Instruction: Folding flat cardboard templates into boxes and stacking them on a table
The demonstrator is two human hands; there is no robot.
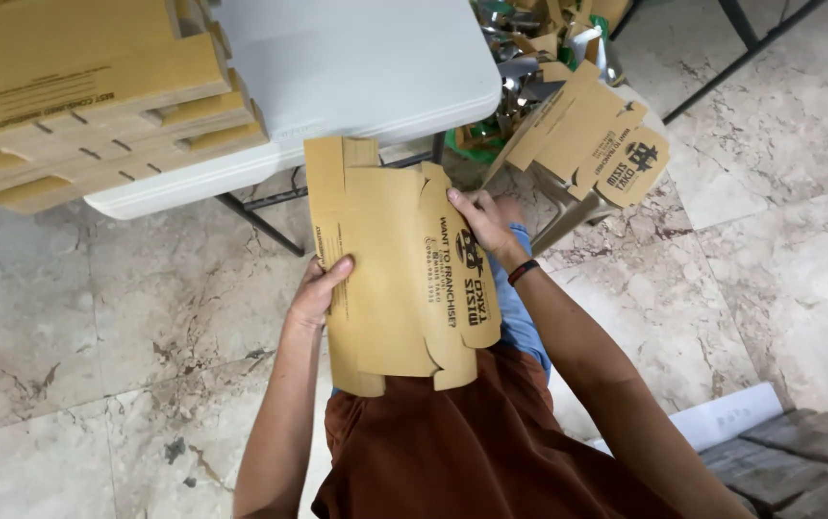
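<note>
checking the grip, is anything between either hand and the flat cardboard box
Nothing visible. The left hand grips the left edge of the flat cardboard box and the right hand its right side, both touching it directly.

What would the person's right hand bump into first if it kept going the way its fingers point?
Probably the white folding table's front edge. The right hand points up-left over the flat cardboard box blank it holds; depth is unclear.

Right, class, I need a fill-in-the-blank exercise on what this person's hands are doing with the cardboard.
1. Both hands hold a flat, unfolded cardboard ____.
2. The left hand grips the blank's ____ edge.
3. A stack of flat blanks lies on the ____ table.
4. The right hand wears a dark ____.

Missing words: box; left; white; wristband
</note>
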